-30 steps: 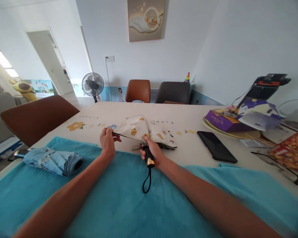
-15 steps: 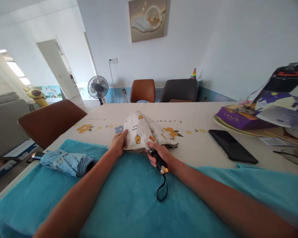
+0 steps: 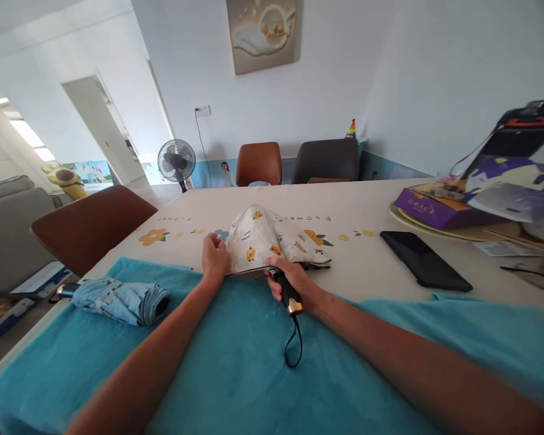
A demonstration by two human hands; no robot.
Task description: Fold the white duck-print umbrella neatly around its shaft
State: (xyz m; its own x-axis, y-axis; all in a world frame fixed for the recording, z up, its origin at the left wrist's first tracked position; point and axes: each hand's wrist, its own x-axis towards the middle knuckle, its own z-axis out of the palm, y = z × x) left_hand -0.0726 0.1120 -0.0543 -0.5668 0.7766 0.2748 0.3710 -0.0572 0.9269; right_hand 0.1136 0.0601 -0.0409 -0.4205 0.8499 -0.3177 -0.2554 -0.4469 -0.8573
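Note:
A cream umbrella (image 3: 249, 241) with yellow duck prints lies partly folded on the table, its canopy loose and spread to the right. My right hand (image 3: 292, 283) is closed around the top of its black handle (image 3: 290, 297), thumb by the canopy edge. A black wrist strap hangs from the gold-coloured handle end. At the canopy's left edge is my left hand (image 3: 214, 258), its fingers loosely curled and apart, with no fabric visible between them. Left of my forearm lies a rolled light-blue umbrella (image 3: 122, 300) on the teal cloth (image 3: 217, 374).
A black phone (image 3: 424, 260) lies right of the cream umbrella. Beyond it are a purple box (image 3: 435, 208) on a round mat and a pair of glasses (image 3: 532, 276). Chairs stand around the table (image 3: 199, 205), and a fan (image 3: 176, 160) is behind it.
My left hand has let go of the canopy edge it pinched and turned with its fingers curled upward. My right hand keeps its hold on the handle. The view has shifted slightly.

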